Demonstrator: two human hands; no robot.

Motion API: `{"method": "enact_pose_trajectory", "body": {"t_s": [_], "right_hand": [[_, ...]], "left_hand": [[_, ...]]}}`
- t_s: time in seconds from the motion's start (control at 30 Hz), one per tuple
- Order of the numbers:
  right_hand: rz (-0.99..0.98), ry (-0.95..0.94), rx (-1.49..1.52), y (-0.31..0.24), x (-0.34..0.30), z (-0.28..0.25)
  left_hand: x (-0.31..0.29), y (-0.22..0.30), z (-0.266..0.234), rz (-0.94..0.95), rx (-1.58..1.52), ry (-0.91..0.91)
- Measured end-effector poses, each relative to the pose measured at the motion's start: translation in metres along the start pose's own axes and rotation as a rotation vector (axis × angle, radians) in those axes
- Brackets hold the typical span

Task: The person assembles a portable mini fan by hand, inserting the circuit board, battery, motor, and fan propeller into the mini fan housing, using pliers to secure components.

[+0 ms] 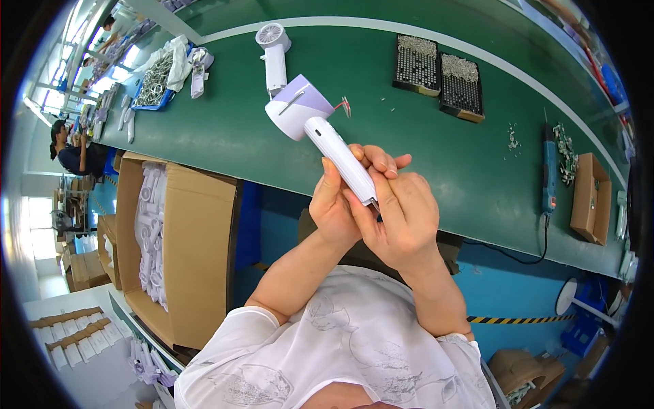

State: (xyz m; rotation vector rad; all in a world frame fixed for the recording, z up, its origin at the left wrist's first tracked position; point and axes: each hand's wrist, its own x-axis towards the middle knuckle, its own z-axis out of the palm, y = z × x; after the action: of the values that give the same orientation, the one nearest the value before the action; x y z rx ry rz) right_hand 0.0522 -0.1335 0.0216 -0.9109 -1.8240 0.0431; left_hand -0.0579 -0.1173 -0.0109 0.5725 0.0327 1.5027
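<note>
A white and purple handheld fan body [338, 155] is held tilted over the near edge of the green workbench, its round head pointing away from me. From the head stick out thin red wires [345, 105]. My left hand [332, 208] is closed around the lower handle from the left, thumb along its side. At the handle's bottom end, my right hand [407, 217] grips from the right, with its thumb and fingers pressed near the end. Past the held fan, another white handheld fan [275, 67] lies on the bench.
Two black trays of small parts [417, 65] sit at the back. To the right lie an electric screwdriver [549, 170], circuit boards [565, 153] and a small cardboard box [591, 204]. A large carton [197, 252] holds white parts at left. A person [71, 151] sits far left.
</note>
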Motion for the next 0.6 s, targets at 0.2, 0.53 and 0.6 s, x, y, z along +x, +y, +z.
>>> {"method": "enact_pose_trajectory", "body": {"t_s": [0.2,0.53,0.6], "right_hand": [[-0.049,0.008,-0.062,-0.002,-0.001,-0.001],[0.074,0.044,0.090,0.007,-0.006,-0.011],[0.064,0.042,0.091,0.013,-0.007,-0.011]], "left_hand": [[-0.001,0.002,-0.001,0.004,0.019,-0.036],[-0.014,0.016,0.005,-0.049,0.294,0.056],[-0.014,0.020,0.021,-0.152,0.449,0.287]]}}
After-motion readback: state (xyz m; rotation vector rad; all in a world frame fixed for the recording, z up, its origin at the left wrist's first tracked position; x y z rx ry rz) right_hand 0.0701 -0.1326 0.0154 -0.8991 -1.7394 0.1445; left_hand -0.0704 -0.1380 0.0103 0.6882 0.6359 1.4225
